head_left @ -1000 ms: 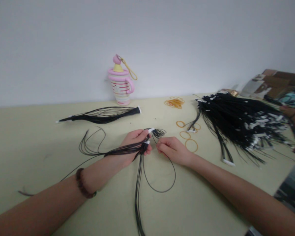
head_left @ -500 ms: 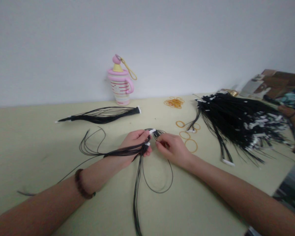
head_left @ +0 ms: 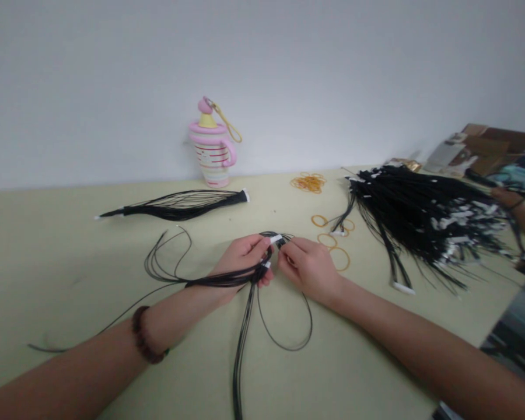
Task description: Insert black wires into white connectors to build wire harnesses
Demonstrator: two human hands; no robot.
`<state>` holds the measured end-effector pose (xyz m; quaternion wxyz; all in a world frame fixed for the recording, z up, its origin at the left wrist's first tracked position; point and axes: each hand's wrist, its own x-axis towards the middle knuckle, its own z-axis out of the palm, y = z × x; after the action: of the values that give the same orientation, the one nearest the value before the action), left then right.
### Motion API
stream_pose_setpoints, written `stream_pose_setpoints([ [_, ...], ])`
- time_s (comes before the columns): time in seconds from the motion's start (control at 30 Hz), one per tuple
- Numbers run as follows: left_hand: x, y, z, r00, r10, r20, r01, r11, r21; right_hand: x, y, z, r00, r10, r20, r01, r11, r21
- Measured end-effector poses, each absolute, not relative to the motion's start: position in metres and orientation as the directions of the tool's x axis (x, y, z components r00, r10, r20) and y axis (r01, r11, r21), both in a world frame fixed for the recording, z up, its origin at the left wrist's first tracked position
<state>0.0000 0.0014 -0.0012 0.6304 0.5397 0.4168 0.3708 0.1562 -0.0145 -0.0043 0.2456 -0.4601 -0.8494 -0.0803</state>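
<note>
Your left grip [head_left: 242, 256] is closed around a bundle of thin black wires [head_left: 219, 282], with the white connector ends [head_left: 275, 238] poking out past the fingers to the right. Your right grip [head_left: 308, 271] is narrow, its fingertips pinched just beside those connectors; you cannot tell from this view whether a strand sits between them.

The bundle's long axis runs left from the left grip, across the left wrist, while a wire loop [head_left: 289, 344] and a long hank of strands [head_left: 240, 364] drop toward you. The connector ends lie between your two grips, held by the left and almost touched by the right.

On the pale green table [head_left: 48, 262], a second black wire bundle [head_left: 179, 205] lies farther out, roughly level with the wall. To the right sit a large heap of black wires [head_left: 420, 216], a tangle of orange rubber bands [head_left: 308, 183], and loose rubber bands [head_left: 328, 240]. A pink-striped cup ornament [head_left: 212, 151] stands by the wall, and a co-worker's hand [head_left: 505, 198] shows at the far right.
</note>
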Motion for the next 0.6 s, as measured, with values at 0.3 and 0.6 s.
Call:
stream_pose_setpoints([
  [0.3,0.0014,-0.0026,0.0035,0.452,0.88,-0.148,0.034,0.149,0.988,0.1542,-0.0141,-0.0059,-0.502,0.598,0.624,0.695,0.709,-0.12],
  [0.6,-0.003,0.0031,0.0004,0.34,0.937,-0.084,-0.378,0.218,0.9,0.1629,-0.0066,-0.0095,-0.375,0.678,0.632,0.653,0.677,-0.339],
])
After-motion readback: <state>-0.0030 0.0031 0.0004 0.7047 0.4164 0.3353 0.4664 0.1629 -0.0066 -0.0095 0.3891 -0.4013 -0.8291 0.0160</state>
